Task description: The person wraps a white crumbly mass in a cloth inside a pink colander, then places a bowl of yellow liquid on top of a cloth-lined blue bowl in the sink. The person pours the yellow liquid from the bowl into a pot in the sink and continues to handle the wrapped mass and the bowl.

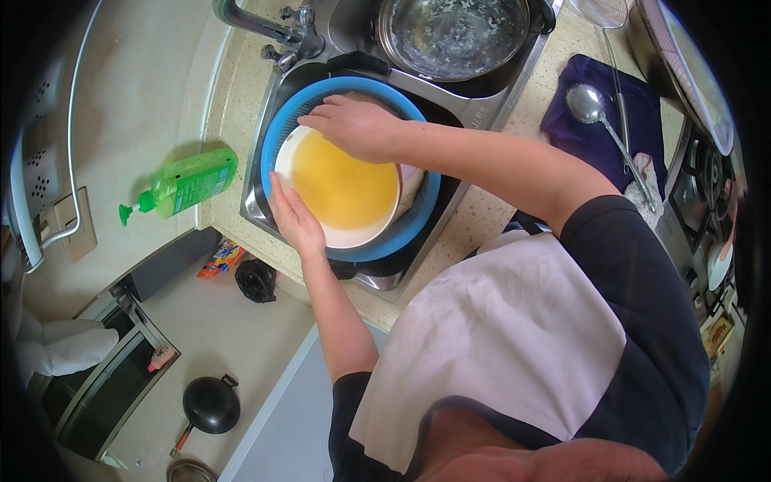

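Note:
A white bowl [364, 241] with yellow liquid [340, 187] in it sits within a round blue plastic basin [430, 220]. My left hand [298, 223] holds the bowl's near-left side, with the palm against its outer wall and the thumb near the rim. Across the far rim lies my right hand [358, 129], its fingers reaching over the edge and partly hidden. A beige item [412, 190] shows between bowl and basin; I cannot tell what it is. The basin stands in one bowl of a stainless-steel double sink [391, 280].
A metal pot [458, 36] with whitish residue fills the other sink bowl, beside the faucet [295, 42]. A green pump bottle [193, 181] lies at the left. A ladle [585, 103] rests on a dark purple cloth [563, 129] at right. A wok [211, 405] is lower left.

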The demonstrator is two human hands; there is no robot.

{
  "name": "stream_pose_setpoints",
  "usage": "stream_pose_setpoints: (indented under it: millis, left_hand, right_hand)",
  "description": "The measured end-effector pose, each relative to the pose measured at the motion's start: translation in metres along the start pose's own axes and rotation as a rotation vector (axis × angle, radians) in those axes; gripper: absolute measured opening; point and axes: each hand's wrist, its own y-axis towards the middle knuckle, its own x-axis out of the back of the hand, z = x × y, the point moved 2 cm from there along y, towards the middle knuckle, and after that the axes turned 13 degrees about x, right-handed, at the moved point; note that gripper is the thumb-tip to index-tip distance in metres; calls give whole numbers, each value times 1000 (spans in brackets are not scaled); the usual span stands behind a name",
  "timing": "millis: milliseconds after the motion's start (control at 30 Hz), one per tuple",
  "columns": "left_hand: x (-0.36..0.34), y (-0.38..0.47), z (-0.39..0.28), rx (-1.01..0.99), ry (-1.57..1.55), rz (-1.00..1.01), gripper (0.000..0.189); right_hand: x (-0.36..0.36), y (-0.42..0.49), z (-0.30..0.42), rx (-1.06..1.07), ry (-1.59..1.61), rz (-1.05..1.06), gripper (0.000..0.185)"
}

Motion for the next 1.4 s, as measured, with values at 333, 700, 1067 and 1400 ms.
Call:
stream_pose_setpoints:
  millis: [333,700,1067,1400]
  left_hand:
    - [-1,0,-2,29,4,9,46]
    - [-2,3,1,36,15,18,46]
    - [-1,2,-1,68,17,22,46]
    - [-1,2,-5,58,36,16,46]
  right_hand:
    - [-4,2,-4,-36,55,16,50]
    - [-4,5,-5,-32,33,29,48]
    - [-1,4,-4,-41,83,27,48]
    - [-5,5,-5,-70,98,33,48]
